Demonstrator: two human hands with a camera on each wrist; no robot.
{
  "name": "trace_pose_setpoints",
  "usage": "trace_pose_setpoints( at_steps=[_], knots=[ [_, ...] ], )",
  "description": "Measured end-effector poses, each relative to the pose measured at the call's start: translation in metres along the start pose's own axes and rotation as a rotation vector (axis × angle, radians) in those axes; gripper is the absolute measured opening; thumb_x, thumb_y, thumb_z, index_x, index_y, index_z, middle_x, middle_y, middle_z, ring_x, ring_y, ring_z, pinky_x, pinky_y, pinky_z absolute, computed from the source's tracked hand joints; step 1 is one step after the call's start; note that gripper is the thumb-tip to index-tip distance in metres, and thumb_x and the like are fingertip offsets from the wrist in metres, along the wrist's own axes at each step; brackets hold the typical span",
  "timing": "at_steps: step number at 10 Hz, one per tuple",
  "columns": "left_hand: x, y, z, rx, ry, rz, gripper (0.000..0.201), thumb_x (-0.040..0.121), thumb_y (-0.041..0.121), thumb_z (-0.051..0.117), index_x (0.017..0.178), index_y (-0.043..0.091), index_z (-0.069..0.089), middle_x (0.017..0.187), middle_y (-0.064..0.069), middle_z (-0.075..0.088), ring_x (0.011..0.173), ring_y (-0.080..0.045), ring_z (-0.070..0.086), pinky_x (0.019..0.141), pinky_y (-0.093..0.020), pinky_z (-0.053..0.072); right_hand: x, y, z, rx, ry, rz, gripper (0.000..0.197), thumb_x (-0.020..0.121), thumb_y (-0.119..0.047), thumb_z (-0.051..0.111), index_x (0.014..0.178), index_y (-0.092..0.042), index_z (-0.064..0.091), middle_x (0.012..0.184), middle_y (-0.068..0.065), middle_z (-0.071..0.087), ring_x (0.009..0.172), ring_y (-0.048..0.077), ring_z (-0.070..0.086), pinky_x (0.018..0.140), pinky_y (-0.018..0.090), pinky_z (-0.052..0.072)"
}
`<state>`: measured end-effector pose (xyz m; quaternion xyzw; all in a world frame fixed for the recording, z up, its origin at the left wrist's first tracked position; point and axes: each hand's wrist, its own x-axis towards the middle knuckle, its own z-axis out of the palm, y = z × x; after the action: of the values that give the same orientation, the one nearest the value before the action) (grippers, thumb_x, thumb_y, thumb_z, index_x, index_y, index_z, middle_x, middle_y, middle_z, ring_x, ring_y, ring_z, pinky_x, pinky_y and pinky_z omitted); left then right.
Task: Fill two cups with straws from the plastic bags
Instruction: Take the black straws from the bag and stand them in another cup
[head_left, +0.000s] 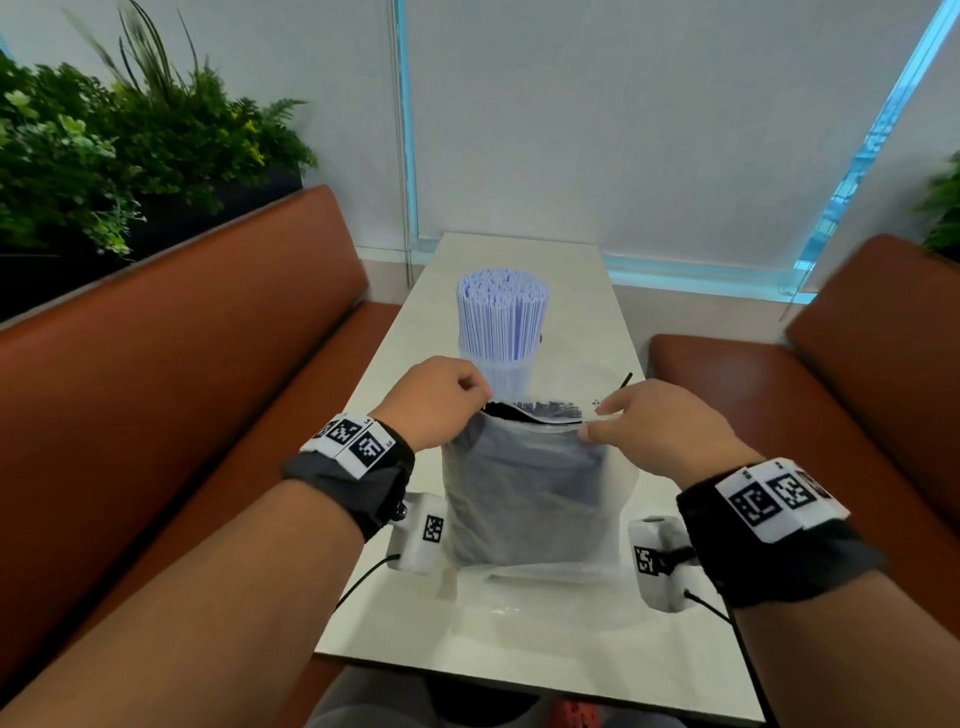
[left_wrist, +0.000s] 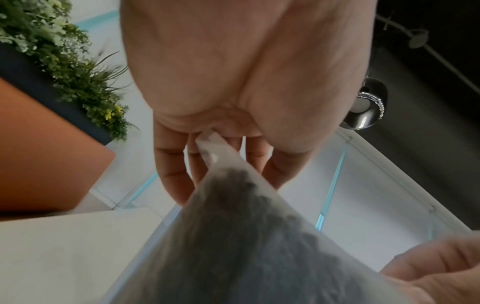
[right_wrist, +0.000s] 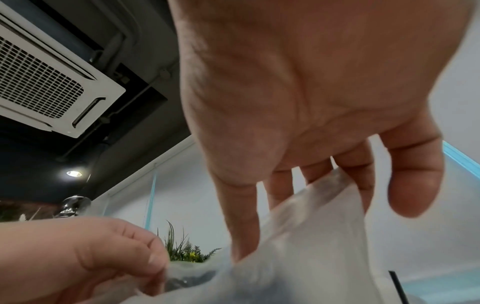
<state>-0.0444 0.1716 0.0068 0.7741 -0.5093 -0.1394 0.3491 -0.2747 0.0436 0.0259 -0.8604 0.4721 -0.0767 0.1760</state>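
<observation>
The left hand pinches the left corner of the plastic bag mouth; the right hand pinches the opposite rim, both wrists raised, drawing it apart. The bag stands on the table, dark straws bunched inside. That film looks thin, slick and floppy, so the top edge is the sensible hold. Behind it a cup is packed with white straws.
</observation>
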Motion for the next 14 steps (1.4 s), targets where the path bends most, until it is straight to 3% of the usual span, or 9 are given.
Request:
trace_pose_setpoints(
  at_steps=[3,5,6,8,9,10,11,12,14],
  knots=[
    [0.002,-0.001,0.009,-0.238,0.067,-0.114,0.019,0.094,0.022,0.058,0.083,0.020,0.072,0.070,0.013,0.072,0.063,0.009,0.064,0.058,-0.016,0.040,0.018,-0.010,0.010,0.266,0.028,0.033,0.033,0.086,-0.035,0.060,0.079,-0.003,0.067,0.070,0.003,0.060,0.068,0.023,0.055,0.063,0.033,0.044],
    [0.007,-0.004,0.022,-0.223,0.049,-0.201,0.020,0.090,0.022,0.064,0.084,0.005,0.073,0.070,-0.002,0.072,0.049,0.002,0.056,0.052,-0.018,0.044,0.026,-0.011,0.035,0.277,-0.025,0.116,0.026,0.102,-0.017,0.046,0.118,-0.003,0.061,0.112,0.018,0.065,0.109,0.037,0.062,0.075,0.033,0.045],
    [0.010,-0.006,0.022,-0.189,-0.058,-0.247,0.013,0.087,0.015,0.062,0.082,0.006,0.071,0.074,-0.004,0.066,0.060,-0.009,0.057,0.057,-0.021,0.046,0.036,-0.002,0.053,0.539,-0.059,0.218,0.034,0.099,-0.022,0.055,0.122,0.001,0.065,0.124,0.021,0.065,0.116,0.037,0.061,0.067,0.025,0.044],
    [0.014,-0.008,0.016,0.018,-0.163,-0.216,0.021,0.094,0.014,0.056,0.097,0.008,0.075,0.081,0.002,0.065,0.064,-0.008,0.057,0.046,-0.014,0.044,0.044,0.019,0.072,0.537,-0.210,0.196,0.011,0.095,-0.021,0.061,0.088,-0.016,0.067,0.086,0.001,0.062,0.074,0.013,0.056,0.079,0.032,0.052],
    [0.002,-0.014,0.008,-0.222,-0.031,-0.035,0.015,0.097,0.023,0.060,0.103,0.028,0.073,0.090,0.016,0.069,0.083,-0.001,0.063,0.066,-0.011,0.043,0.041,0.032,0.077,0.452,-0.168,0.204,0.011,0.091,-0.016,0.065,0.087,-0.006,0.066,0.079,0.014,0.056,0.069,0.013,0.051,0.064,0.028,0.042],
    [-0.019,-0.029,-0.001,-0.383,-0.206,0.102,0.019,0.091,0.037,0.072,0.109,0.035,0.073,0.109,0.020,0.071,0.099,0.005,0.063,0.080,-0.005,0.042,0.034,0.037,0.076,0.450,0.011,0.152,0.027,0.083,-0.027,0.079,0.104,-0.025,0.063,0.097,0.003,0.056,0.081,0.016,0.058,0.077,0.028,0.046],
    [-0.027,-0.042,0.003,-0.278,-0.181,0.166,0.031,0.087,0.033,0.078,0.115,0.038,0.069,0.120,0.024,0.063,0.107,0.006,0.059,0.083,-0.005,0.041,0.016,0.022,0.066,0.430,0.323,-0.187,0.014,0.087,-0.039,0.069,0.100,-0.043,0.064,0.106,-0.013,0.053,0.093,0.005,0.057,0.085,0.021,0.043],
    [-0.025,-0.040,0.016,-0.236,-0.046,0.170,0.036,0.084,0.037,0.080,0.117,0.040,0.066,0.119,0.019,0.055,0.109,0.008,0.054,0.083,-0.002,0.038,-0.001,0.009,0.064,0.471,0.209,-0.422,0.013,0.087,-0.055,0.057,0.087,-0.045,0.065,0.087,-0.015,0.063,0.085,0.007,0.060,0.077,0.023,0.047],
    [-0.015,-0.043,0.020,-0.153,0.077,0.183,0.026,0.077,0.045,0.083,0.084,0.036,0.060,0.098,0.011,0.056,0.089,-0.001,0.056,0.073,-0.010,0.040,-0.009,0.029,0.066,0.482,0.010,-0.414,0.067,0.053,-0.076,0.081,0.111,-0.050,0.062,0.093,-0.022,0.059,0.092,0.006,0.058,0.076,0.022,0.044]
  ],
)
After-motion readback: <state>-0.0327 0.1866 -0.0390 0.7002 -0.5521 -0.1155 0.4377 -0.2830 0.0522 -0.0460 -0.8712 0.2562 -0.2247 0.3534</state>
